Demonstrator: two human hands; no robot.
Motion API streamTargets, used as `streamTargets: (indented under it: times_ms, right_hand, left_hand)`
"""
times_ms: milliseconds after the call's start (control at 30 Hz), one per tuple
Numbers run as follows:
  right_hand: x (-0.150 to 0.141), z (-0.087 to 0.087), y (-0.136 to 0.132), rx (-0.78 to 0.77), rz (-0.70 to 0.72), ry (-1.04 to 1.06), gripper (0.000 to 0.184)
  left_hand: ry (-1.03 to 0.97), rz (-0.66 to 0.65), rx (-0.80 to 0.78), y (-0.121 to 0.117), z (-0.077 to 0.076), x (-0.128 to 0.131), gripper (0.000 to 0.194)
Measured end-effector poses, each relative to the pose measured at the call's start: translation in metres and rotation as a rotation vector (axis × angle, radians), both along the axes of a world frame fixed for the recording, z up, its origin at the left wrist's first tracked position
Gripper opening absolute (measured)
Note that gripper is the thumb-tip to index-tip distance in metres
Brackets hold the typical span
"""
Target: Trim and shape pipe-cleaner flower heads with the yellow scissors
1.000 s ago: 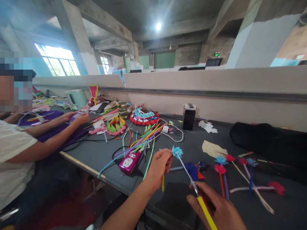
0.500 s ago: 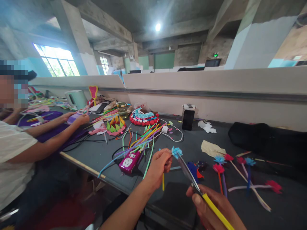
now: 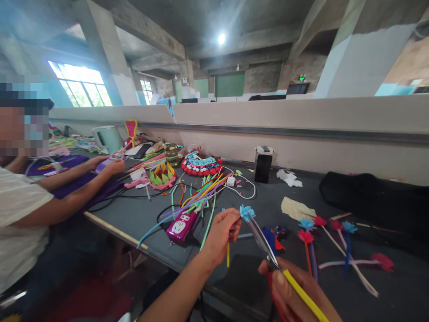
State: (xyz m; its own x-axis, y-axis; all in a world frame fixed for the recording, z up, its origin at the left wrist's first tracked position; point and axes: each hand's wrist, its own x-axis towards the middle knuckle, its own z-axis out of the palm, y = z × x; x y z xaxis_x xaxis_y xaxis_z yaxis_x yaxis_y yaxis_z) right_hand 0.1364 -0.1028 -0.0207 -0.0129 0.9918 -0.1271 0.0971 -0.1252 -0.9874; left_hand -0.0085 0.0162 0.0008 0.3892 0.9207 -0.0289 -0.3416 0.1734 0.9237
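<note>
My left hand [image 3: 224, 232] pinches a small light-blue fringed flower [image 3: 247, 212] by its base. A yellow strip [image 3: 228, 255] hangs below that hand. In my right hand [image 3: 298, 286] is a pair of scissors [image 3: 268, 250], one handle yellow and the other red. The blades point up and left, their tips at the lower edge of the blue petals. Whether they touch the petals I cannot tell. Finished-looking flowers on strip stems, such as a red flower [image 3: 305, 236] and a blue flower [image 3: 350, 226], lie right of the scissors.
A purple power strip [image 3: 182, 227] sits left of my left hand, under a bundle of coloured strips [image 3: 204, 192]. Behind stand a phone [image 3: 263, 168] and a beaded red-and-blue piece [image 3: 201, 166]. Black cloth [image 3: 372, 194] lies at right. A co-worker's hands [image 3: 114, 166] hold something purple at left.
The scissor handles have spread apart, with the red one now showing below the yellow, and the blades have opened wider. My left hand and the flower stay nearly where they were.
</note>
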Motion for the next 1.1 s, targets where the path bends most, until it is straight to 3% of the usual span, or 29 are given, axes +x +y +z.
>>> streamTargets:
  times_ms: [200, 467, 767, 1100]
  right_hand:
    - [0.001, -0.012, 0.002, 0.099, -0.109, -0.158, 0.057]
    - [-0.001, -0.016, 0.001, 0.062, -0.089, -0.092, 0.06]
    - [0.0, -0.008, 0.0, 0.126, -0.19, -0.242, 0.058]
    - [-0.001, -0.001, -0.003, 0.041, -0.13, -0.15, 0.055]
  left_hand:
    - [0.004, 0.021, -0.01, 0.0, 0.0, 0.0, 0.033]
    - [0.007, 0.055, 0.002, -0.001, 0.002, -0.002, 0.032]
    - [0.027, 0.071, -0.009, -0.001, 0.001, -0.003, 0.031]
    - [0.033, 0.035, 0.01, -0.002, 0.001, -0.003, 0.032]
